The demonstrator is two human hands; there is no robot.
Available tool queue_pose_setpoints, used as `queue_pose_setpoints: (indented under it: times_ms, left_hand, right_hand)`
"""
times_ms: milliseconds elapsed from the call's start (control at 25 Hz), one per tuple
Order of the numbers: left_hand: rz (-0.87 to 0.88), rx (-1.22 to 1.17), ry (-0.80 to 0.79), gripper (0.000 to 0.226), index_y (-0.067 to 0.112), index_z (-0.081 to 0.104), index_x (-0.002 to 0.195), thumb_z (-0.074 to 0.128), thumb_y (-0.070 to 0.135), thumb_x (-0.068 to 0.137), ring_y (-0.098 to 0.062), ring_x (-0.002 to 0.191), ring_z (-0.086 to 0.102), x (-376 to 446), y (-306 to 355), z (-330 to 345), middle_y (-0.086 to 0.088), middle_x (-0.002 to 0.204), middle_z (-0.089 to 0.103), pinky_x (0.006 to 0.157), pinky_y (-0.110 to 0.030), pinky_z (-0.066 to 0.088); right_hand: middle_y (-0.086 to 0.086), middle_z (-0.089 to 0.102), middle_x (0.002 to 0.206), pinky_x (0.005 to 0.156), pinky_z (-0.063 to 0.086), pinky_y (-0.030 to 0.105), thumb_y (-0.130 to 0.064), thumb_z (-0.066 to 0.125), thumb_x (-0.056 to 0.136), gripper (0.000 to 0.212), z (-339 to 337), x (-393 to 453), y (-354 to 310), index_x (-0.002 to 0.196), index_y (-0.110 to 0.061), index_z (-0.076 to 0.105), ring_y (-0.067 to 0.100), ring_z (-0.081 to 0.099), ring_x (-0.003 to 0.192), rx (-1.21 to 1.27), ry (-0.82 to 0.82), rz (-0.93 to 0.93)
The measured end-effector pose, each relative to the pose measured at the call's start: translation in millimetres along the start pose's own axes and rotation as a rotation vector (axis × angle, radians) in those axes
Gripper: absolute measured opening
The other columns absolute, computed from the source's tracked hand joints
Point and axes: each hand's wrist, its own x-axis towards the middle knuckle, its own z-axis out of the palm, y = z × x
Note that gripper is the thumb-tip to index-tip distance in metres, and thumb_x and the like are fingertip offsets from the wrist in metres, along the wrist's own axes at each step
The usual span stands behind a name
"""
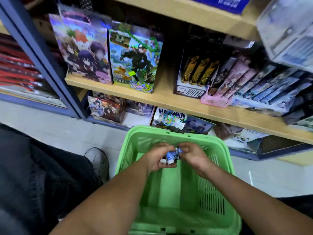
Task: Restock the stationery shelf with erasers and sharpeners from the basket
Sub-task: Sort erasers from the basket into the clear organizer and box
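Small erasers (170,157), white with blue sleeves, bunched together above the far half of the green basket (218,168). Clamped in the curled grip of the left hand (156,157), with two white ends poking out below the fingers. Pinched at the top of the bunch by the right hand (193,154), its fingertips curled onto a blue sleeve. Both hands met over the basket, knuckles nearly touching, forearms reaching in from the near edge of the view. Exact count of erasers impossible to tell from the blur.

Basket seen from above, slotted walls on all sides, set on the pale tiled floor (59,133) just in front of the shelving. Nothing discernible on the visible part of its bottom beneath the hands.

Beyond it, a wooden shelf (169,100) loaded with printed boxes: a purple cartoon box (81,48) at the left, a green and yellow game box (135,60) just beside it, then a dark box with gold packs (196,73) and a slanted row of slim packets (254,82) leaning to the right. More printed boxes on the lowest level behind the basket's far rim. Blue metal upright (42,56) at the left of the shelving. A grey shoe (99,160) on the floor left of the basket, next to dark trousers (33,175).
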Motion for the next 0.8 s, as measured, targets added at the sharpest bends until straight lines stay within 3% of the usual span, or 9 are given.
queue_pose_setpoints:
  times_ms: [160, 280, 480, 600, 800]
  left_hand:
    - [0.048, 0.099, -0.136, 0.013, 0.015, 0.065, 0.096, 0.074, 0.019, 0.088, -0.018, 0.071, 0.068, -46, 32, 16, -0.005, 0.080, 0.069, 0.071, -0.035, 0.061]
    - [0.113, 0.027, -0.146, 0.018, 0.018, 0.066, 0.089, 0.079, 0.024, 0.078, -0.014, 0.064, 0.066, -77, 53, 29, -0.002, 0.076, 0.069, 0.057, -0.024, 0.057]
    - [0.246, -0.068, -0.092, 0.029, 0.020, 0.060, 0.089, 0.080, 0.018, 0.068, -0.012, 0.053, 0.060, -145, 99, 43, -0.003, 0.070, 0.065, 0.043, -0.019, 0.049]
    - [0.330, -0.033, -0.081, 0.027, 0.020, 0.061, 0.089, 0.078, 0.011, 0.070, -0.014, 0.054, 0.060, -190, 135, 40, -0.004, 0.071, 0.066, 0.042, -0.020, 0.050]
    - [0.555, -0.087, -0.203, 0.013, 0.017, 0.062, 0.071, 0.071, 0.008, 0.073, -0.012, 0.047, 0.055, -269, 197, 54, -0.003, 0.066, 0.058, 0.042, -0.019, 0.047]
  right_hand:
    - [0.011, 0.071, 0.094, 0.064, 0.048, 0.021, -0.001, 0.074, 0.084, 0.028, -28, -43, -35, 0.102, -0.011, 0.056, 0.019, 0.063, 0.079, -0.057, -0.001, -0.193]
    - [0.007, 0.071, 0.084, 0.069, 0.053, 0.018, 0.008, 0.080, 0.073, 0.028, -36, -69, -63, 0.087, -0.010, 0.063, 0.018, 0.066, 0.077, 0.131, 0.055, -0.337]
    - [0.000, 0.074, 0.089, 0.079, 0.054, 0.017, 0.009, 0.076, 0.077, 0.027, -44, -119, -118, 0.093, -0.012, 0.067, 0.006, 0.068, 0.079, 0.343, 0.021, -0.493]
    - [0.004, 0.074, 0.093, 0.083, 0.054, 0.019, 0.010, 0.073, 0.080, 0.028, -45, -145, -156, 0.093, -0.014, 0.067, 0.010, 0.069, 0.084, 0.355, 0.025, -0.651]
    - [-0.004, 0.074, 0.091, 0.082, 0.053, 0.016, 0.008, 0.074, 0.080, 0.032, -64, -197, -241, 0.094, -0.020, 0.068, 0.001, 0.070, 0.084, 0.352, 0.068, -0.891]
